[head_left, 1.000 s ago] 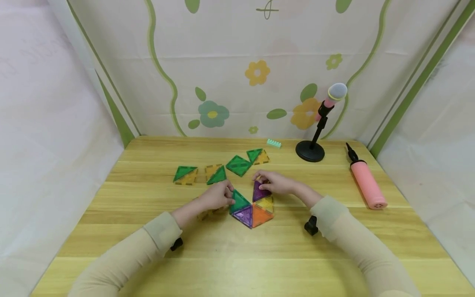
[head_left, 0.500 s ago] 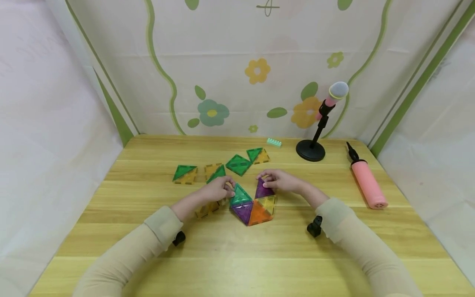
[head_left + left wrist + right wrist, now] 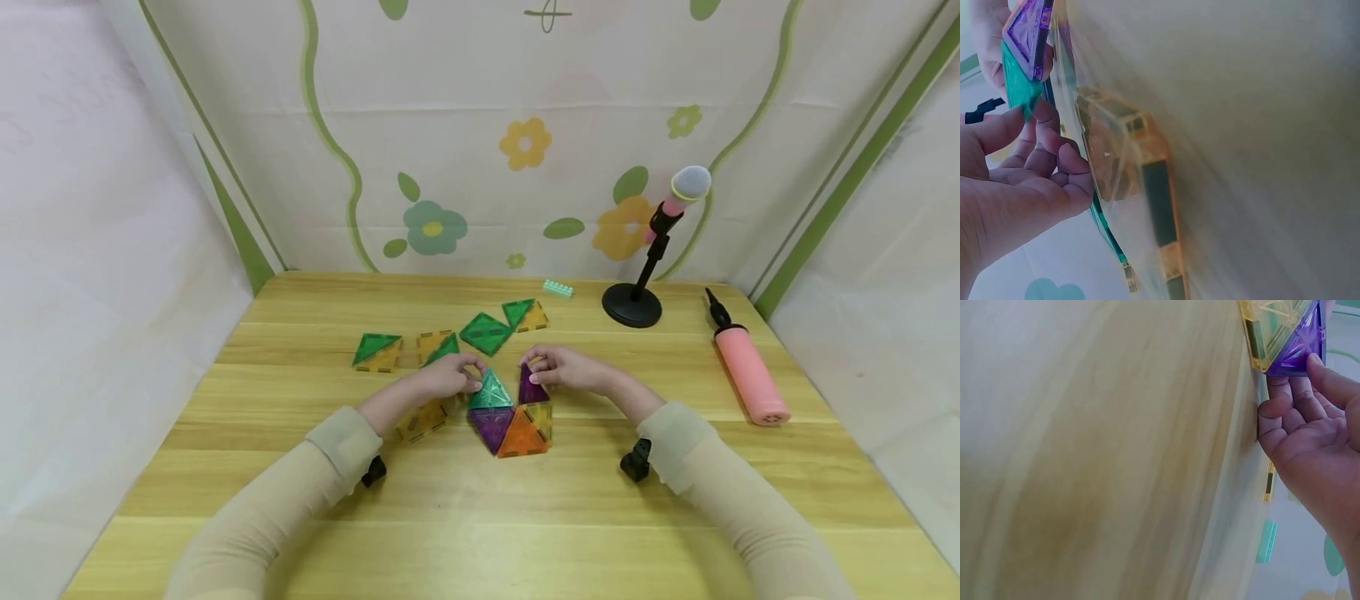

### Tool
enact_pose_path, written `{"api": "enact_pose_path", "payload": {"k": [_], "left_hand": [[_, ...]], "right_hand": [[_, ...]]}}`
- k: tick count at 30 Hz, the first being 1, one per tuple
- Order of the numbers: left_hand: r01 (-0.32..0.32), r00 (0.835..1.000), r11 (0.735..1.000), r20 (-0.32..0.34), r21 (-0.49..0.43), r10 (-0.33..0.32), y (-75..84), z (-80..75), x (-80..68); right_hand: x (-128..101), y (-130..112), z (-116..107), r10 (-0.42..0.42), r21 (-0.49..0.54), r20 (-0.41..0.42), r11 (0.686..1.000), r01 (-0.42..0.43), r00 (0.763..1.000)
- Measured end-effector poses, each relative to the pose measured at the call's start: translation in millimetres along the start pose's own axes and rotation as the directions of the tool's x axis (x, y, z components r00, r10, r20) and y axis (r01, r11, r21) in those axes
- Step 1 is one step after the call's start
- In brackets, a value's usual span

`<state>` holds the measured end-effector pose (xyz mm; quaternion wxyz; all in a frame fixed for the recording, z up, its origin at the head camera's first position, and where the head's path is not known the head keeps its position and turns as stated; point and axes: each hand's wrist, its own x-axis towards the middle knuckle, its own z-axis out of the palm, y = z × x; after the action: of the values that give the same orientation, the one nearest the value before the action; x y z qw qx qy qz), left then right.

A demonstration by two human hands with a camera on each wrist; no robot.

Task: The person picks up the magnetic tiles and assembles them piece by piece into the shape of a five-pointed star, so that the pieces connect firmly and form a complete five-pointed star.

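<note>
A cluster of translucent triangle tiles stands at the table's middle: a green tile (image 3: 491,390), a purple tile (image 3: 531,387), a lower purple tile (image 3: 491,425), an orange tile (image 3: 521,437) and a yellow tile (image 3: 542,413). My left hand (image 3: 450,377) pinches the green tile (image 3: 1019,94), tilted up off the table. My right hand (image 3: 558,369) pinches the purple tile (image 3: 1302,353), also tilted up, next to the yellow tile (image 3: 1270,325). An orange-yellow tile (image 3: 422,419) lies flat under my left wrist (image 3: 1141,206).
Loose green and yellow tiles (image 3: 486,332) lie behind the hands, with a small mint brick (image 3: 557,288) further back. A toy microphone on a black stand (image 3: 648,250) and a pink hand pump (image 3: 746,371) stand at the right. The wooden table (image 3: 480,517) reaches to flowered walls.
Both hands have lifted the green and purple tiles from flat to tilted upright, bringing their tips closer together. The lower tiles have drawn in with them.
</note>
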<state>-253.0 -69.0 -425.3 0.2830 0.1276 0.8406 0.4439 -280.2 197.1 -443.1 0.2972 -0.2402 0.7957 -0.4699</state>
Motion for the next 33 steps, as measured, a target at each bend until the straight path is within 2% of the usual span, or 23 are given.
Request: {"api": "enact_pose_path", "payload": {"k": [4, 11, 17, 26, 33], "left_hand": [[-0.015, 1.0, 0.999, 0.022, 0.033, 0.015, 1.2, 2.8, 4.3], [-0.032, 0.999, 0.995, 0.044, 0.095, 0.028, 2.1, 6.5, 9.4], [-0.045, 0.998, 0.991, 0.037, 0.126, 0.041, 3.4, 7.4, 10.2], [-0.142, 0.99, 0.967, 0.019, 0.211, 0.141, 5.8, 10.9, 16.8], [-0.168, 0.985, 0.954, 0.006, 0.248, 0.172, 10.0, 13.6, 14.8]], "right_hand": [[0.0, 1.3, 2.9, -0.012, -0.011, 0.007, 1.0, 0.013, 1.0], [1.6, 1.2, 7.9, -0.018, -0.091, 0.0, 0.996, 0.018, 1.0], [2.5, -1.7, 11.1, 0.002, -0.062, -0.011, 0.998, -0.002, 1.0], [5.4, -3.4, 9.9, -0.015, -0.057, -0.01, 0.998, 0.014, 1.0], [8.9, -0.1, 8.1, -0.016, -0.071, -0.006, 0.997, 0.015, 1.0]]}}
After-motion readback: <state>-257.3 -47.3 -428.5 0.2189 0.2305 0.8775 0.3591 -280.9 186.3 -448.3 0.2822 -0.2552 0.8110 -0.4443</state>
